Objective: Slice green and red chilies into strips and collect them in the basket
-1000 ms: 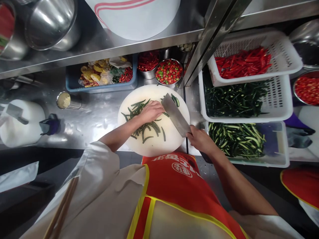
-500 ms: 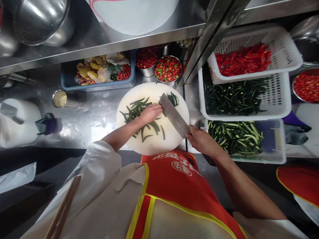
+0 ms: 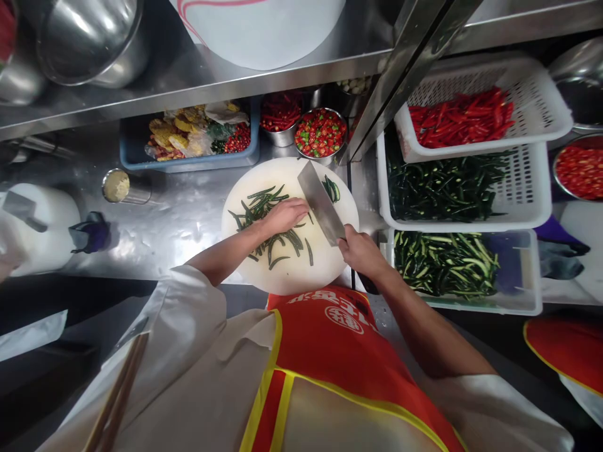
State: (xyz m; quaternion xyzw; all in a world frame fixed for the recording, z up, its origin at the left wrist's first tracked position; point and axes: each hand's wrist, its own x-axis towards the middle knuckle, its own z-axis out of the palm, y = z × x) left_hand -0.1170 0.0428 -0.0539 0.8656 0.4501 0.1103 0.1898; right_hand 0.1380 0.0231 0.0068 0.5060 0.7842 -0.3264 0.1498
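A round white cutting board [image 3: 245,267] carries loose long green chili peppers [image 3: 258,204]. Over its middle, my left hand [image 3: 287,215] has its fingers closed and pressed down, with a thin green piece showing near the fingertips. What lies under the palm is hidden. My right hand [image 3: 360,252] grips a wide cleaver [image 3: 323,204] by the rear of its blade and its dark handle. The blade stands slanted close to my left fingertips. Beyond the blade lies a small bunch of cut green chili pieces [image 3: 331,188].
Behind the board are a blue tub [image 3: 188,164] of mixed ingredients and a metal bowl of chopped red and green chilies [image 3: 321,133]. White baskets [image 3: 532,182] with red and green chilies and a clear bin [image 3: 522,270] stand right. A steel shelf [image 3: 282,75] hangs above.
The cleaver and my right hand have moved slightly left and up, toward my left hand. My left hand stays at nearly the same place. A blurred part of a hand appears at the left edge.
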